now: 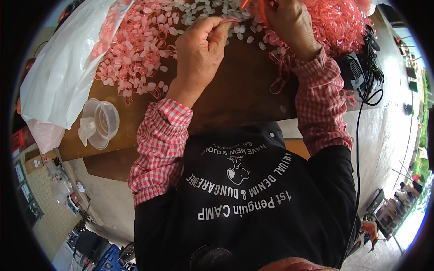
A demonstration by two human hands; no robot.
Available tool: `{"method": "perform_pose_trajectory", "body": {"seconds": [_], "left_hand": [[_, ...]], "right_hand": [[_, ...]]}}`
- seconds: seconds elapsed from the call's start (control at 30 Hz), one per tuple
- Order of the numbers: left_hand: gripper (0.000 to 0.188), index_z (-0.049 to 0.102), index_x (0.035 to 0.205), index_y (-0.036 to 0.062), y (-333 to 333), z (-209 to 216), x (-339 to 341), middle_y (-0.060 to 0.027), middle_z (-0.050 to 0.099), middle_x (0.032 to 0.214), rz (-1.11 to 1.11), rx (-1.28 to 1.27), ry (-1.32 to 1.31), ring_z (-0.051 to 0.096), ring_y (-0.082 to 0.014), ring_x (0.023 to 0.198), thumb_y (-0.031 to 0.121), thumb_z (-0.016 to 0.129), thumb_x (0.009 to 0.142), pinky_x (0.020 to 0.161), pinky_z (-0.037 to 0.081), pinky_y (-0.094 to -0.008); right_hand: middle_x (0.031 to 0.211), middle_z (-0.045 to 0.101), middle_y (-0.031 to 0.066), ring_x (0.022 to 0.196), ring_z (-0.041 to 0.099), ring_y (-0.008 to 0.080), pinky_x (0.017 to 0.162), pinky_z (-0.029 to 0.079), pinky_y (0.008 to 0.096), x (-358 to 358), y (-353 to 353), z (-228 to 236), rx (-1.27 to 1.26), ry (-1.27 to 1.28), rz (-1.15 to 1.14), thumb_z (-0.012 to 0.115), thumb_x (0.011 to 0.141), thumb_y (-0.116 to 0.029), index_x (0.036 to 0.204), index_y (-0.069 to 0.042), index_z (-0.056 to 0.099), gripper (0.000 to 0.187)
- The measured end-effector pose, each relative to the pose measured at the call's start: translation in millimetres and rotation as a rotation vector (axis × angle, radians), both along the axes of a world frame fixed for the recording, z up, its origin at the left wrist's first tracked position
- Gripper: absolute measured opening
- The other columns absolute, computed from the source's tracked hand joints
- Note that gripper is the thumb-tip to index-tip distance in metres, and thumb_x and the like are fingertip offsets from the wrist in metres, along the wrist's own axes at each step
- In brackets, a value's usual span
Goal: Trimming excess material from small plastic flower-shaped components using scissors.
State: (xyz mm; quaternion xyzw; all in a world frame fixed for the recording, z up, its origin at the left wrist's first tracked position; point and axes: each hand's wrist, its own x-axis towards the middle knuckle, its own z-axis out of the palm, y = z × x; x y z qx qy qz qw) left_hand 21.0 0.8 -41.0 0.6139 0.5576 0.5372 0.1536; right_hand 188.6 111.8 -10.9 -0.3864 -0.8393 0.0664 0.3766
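Observation:
My left hand (201,56) is closed in a pinch over the brown table (239,86). Between its thumb and fingertips is a small pink plastic piece (229,20). To its right, my right hand (294,27) curls round an orange-red tool (264,13) with curved parts like handles; the upper frame edge cuts it off, so its kind cannot be told. Left of my left hand spreads a pile of pink plastic loops with oval tabs (135,54). Whitish translucent ovals (201,11) lie scattered beyond my hands. A few pink loops (279,83) lie below my right wrist.
A larger heap of glossy pink pieces (337,25) lies at the far right, near a black cable bundle (373,63). A white plastic bag (58,77) covers the left table edge. Close to it stands a clear round plastic tub (108,124) with whitish film at its side.

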Motion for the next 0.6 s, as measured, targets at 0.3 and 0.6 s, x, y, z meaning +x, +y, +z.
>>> {"method": "perform_pose_trajectory", "body": {"seconds": [0.3,0.6], "left_hand": [[0.034,0.065,0.095,0.0066,-27,9,32,-0.0061,0.058,0.104,-0.232,0.016,0.436,0.059,-0.0255,0.098,0.028,0.079,0.072,0.088,0.045,-0.041],[0.069,0.042,0.143,0.0231,-6,-24,75,-0.0163,0.014,0.157,-0.4,-0.187,0.818,0.0,-0.0422,0.145,0.054,0.059,0.084,0.103,0.012,-0.0748]], "right_hand": [[0.059,0.047,0.0057,0.052,0.041,0.0108,0.046,0.035,0.0291,20,16,-4,-0.09,0.232,0.111,0.062,0.09,-0.011,0.079,0.0,0.056,0.016],[0.069,0.055,0.001,0.063,0.049,0.0062,0.058,0.042,0.0236,26,12,9,-0.076,0.685,0.18,0.062,0.094,-0.018,0.088,-0.005,0.059,0.015]]}}
